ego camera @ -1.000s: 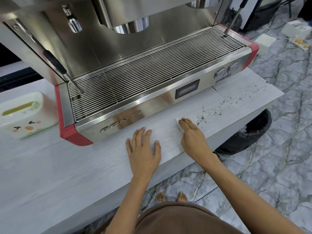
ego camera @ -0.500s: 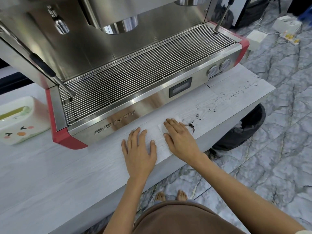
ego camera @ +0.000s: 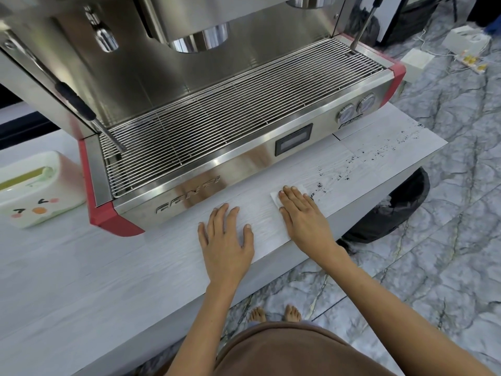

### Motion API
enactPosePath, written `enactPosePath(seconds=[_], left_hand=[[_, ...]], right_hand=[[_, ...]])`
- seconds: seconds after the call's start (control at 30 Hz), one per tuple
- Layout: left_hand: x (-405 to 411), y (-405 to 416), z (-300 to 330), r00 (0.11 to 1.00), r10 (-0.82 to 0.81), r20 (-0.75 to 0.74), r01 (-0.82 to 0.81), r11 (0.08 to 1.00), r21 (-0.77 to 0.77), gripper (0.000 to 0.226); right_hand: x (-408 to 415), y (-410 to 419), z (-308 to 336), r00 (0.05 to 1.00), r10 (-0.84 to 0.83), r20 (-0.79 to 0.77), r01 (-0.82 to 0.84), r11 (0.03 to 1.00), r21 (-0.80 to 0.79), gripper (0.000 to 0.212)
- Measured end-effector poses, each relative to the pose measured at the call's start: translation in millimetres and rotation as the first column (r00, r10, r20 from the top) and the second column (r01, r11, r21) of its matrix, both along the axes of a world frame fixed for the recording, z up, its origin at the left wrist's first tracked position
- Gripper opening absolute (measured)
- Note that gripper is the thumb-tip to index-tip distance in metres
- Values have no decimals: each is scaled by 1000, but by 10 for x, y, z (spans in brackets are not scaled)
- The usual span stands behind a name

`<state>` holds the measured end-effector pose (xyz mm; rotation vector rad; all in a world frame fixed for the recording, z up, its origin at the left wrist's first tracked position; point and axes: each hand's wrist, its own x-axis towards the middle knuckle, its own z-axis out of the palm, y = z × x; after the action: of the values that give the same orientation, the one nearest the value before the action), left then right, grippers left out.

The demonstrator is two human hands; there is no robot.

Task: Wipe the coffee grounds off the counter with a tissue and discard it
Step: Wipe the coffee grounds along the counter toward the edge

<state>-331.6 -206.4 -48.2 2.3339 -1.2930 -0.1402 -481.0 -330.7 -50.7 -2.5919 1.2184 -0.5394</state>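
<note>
My right hand (ego camera: 303, 218) lies flat on a white tissue (ego camera: 276, 198), pressing it onto the pale wood-grain counter (ego camera: 108, 280) in front of the espresso machine. Only the tissue's far and left edges show past the fingers. Dark coffee grounds (ego camera: 347, 175) are scattered on the counter to the right of the tissue, trailing toward the counter's right end (ego camera: 406, 139). A small clump of grounds sits right by my little finger. My left hand (ego camera: 225, 242) rests palm down on the counter, fingers spread, holding nothing.
A steel espresso machine (ego camera: 217, 126) with red corners fills the back of the counter. A white tissue box (ego camera: 35, 191) with a cartoon face stands at the left. A bin with a black bag (ego camera: 393, 210) sits on the marble floor below the counter's right end.
My right hand slid the tissue left toward my left hand, dragging grounds along, and has now moved slightly right again. The left hand stayed flat in place.
</note>
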Motion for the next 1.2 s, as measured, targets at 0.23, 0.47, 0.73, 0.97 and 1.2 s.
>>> enactPosePath(seconds=[0.23, 0.47, 0.73, 0.97, 1.2], left_hand=[[-1, 11, 20, 1000, -7, -8, 7, 1000, 3, 49], [2, 6, 10, 1000, -6, -2, 6, 1000, 0, 49], [7, 7, 3, 1000, -12, 15, 12, 1000, 2, 53], [8, 7, 4, 1000, -19, 5, 19, 1000, 15, 54], [27, 14, 0, 999, -43, 7, 43, 999, 29, 56]], right_hand=[[-113, -147, -8, 997, -8, 80, 5, 999, 40, 41], [-89, -85, 132, 976, 2, 216, -13, 999, 51, 32], [139, 291, -19, 975, 217, 52, -217, 976, -2, 44], [-1, 293, -25, 986, 169, -1, -168, 983, -75, 43], [-113, 79, -19, 993, 120, -20, -120, 991, -51, 44]])
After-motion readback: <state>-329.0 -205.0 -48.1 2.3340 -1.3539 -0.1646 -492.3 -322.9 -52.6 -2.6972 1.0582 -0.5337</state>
